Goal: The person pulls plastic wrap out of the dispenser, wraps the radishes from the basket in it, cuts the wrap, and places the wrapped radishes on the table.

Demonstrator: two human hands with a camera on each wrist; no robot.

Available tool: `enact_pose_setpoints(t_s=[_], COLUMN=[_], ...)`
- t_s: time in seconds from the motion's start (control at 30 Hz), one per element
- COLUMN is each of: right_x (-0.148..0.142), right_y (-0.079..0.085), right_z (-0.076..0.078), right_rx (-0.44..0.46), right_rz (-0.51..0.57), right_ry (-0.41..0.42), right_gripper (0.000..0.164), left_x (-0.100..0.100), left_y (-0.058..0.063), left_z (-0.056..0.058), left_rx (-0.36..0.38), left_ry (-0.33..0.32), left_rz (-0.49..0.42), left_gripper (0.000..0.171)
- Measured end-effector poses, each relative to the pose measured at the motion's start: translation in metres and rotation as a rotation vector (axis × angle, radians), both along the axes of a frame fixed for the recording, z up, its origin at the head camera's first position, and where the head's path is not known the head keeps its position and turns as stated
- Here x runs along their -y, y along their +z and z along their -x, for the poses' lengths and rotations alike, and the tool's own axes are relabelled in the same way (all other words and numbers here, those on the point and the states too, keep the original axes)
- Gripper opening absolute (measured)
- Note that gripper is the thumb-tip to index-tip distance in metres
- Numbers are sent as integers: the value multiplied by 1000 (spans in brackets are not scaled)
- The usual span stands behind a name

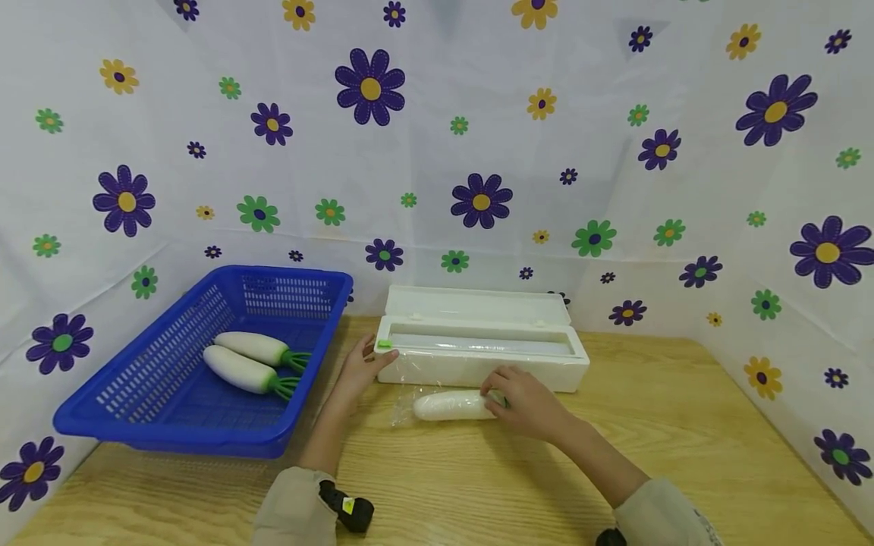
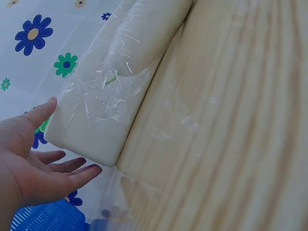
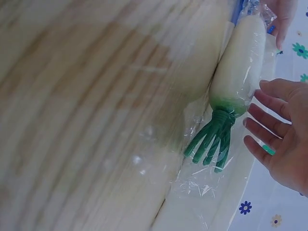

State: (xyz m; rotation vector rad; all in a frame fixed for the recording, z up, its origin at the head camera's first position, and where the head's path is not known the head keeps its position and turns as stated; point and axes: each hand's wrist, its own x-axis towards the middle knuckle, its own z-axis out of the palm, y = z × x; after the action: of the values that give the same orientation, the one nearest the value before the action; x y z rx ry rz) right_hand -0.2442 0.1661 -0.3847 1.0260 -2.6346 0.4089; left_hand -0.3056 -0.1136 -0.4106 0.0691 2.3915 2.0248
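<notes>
A white radish (image 1: pixel 447 406) with clear plastic film over it lies on the table before a white cling film box (image 1: pixel 478 371). Its green stalks (image 3: pixel 211 139) show through the film in the right wrist view. My right hand (image 1: pixel 526 402) is at the stalk end, fingers fairly straight and fingertips right at the radish's side. With thumb and fingers spread, my left hand (image 1: pixel 358 371) is at the left end of the box, its fingertips close to the corner. Loose film (image 1: pixel 404 402) spreads past the radish's left tip. Inside the box, a roll (image 1: pixel 478 344) shows under the raised lid (image 1: pixel 474 305).
To the left stands a blue plastic basket (image 1: pixel 171 437) holding two more white radishes (image 1: pixel 239 369) with green stalks. A small green piece (image 1: pixel 385 344) sits on the box's left rim. Flower-patterned white cloth (image 1: pixel 437 152) encloses the wooden table (image 1: pixel 423 493) at the back and sides.
</notes>
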Motion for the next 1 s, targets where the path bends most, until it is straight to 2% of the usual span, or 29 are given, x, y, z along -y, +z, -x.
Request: enact_pose_setpoints(t_s=[0.33, 0.53, 0.67, 0.83, 1.0], right_x=[17, 45, 71, 106, 129], right_y=[12, 22, 27, 23, 15], right_z=[10, 26, 40, 59, 71], right_rx=[11, 41, 91, 135, 164], right_rz=[30, 115, 205, 279, 344], right_ry=[11, 2, -6, -33, -91], right_gripper=[5, 5, 7, 11, 17], left_x=[1, 4, 4, 3, 0], left_y=[0, -1, -1, -3, -5], left_z=[0, 0, -1, -2, -2], left_rx=[-28, -47, -47, -58, -58], left_ry=[6, 2, 1, -3, -3], left_rz=[-37, 5, -6, -23, -19], left_gripper=[63, 62, 61, 58, 56])
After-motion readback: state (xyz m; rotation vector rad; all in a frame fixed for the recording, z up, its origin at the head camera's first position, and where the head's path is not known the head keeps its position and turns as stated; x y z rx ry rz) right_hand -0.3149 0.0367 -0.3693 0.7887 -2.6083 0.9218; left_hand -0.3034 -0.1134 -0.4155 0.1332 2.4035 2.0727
